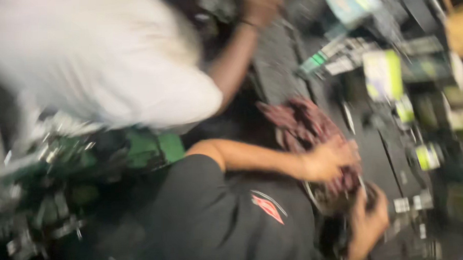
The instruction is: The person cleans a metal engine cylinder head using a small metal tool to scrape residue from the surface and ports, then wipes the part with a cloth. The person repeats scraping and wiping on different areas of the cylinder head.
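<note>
Reddish-brown rag lies bunched just right of the frame's middle, on a dark workbench that runs up toward the top edge. In the head view, heavily blurred by motion, the left hand comes in along a bare forearm from a black sleeve with a red emblem at lower centre and rests on the lower end of the rag, fingers curled onto the cloth; whether they pinch it or only press on it cannot be told. The right hand sits at the lower right, just beside a dark round metal part that lies under the rag's lower edge; its grip is too smeared to tell.

Another person in a white shirt fills the upper left, their hand reaching to the top edge of the frame. Green machinery shows below the shirt. Yellow-green packages are scattered across the upper right.
</note>
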`<state>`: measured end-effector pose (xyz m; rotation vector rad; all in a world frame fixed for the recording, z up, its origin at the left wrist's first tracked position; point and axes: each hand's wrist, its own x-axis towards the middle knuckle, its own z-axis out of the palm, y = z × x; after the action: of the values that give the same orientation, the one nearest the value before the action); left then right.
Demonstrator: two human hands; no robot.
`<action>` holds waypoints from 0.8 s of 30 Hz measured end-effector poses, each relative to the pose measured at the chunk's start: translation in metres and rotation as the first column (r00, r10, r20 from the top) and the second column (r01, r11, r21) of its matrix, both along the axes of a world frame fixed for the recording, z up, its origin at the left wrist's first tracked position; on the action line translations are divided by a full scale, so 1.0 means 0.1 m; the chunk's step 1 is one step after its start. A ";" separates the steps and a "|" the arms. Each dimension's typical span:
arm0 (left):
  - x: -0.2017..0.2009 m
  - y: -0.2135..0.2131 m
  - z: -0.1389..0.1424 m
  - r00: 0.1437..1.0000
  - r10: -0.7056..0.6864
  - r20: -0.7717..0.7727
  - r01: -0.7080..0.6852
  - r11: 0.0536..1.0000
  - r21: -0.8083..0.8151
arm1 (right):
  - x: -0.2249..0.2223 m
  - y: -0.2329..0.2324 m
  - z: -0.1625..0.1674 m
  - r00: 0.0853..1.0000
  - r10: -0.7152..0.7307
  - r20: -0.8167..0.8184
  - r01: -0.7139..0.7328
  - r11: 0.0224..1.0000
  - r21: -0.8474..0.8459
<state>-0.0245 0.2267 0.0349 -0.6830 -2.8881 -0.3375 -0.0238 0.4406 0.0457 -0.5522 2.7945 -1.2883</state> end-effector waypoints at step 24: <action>-1.04 -1.21 0.02 0.855 0.518 0.022 -0.518 0.855 0.007 | 0.04 -0.29 -0.05 0.997 -0.046 0.062 0.007 0.859 0.511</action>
<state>-0.1287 0.1062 0.0366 0.1224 -2.9310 -0.2850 -0.0198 0.4116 0.0410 -0.4215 2.9074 -0.4986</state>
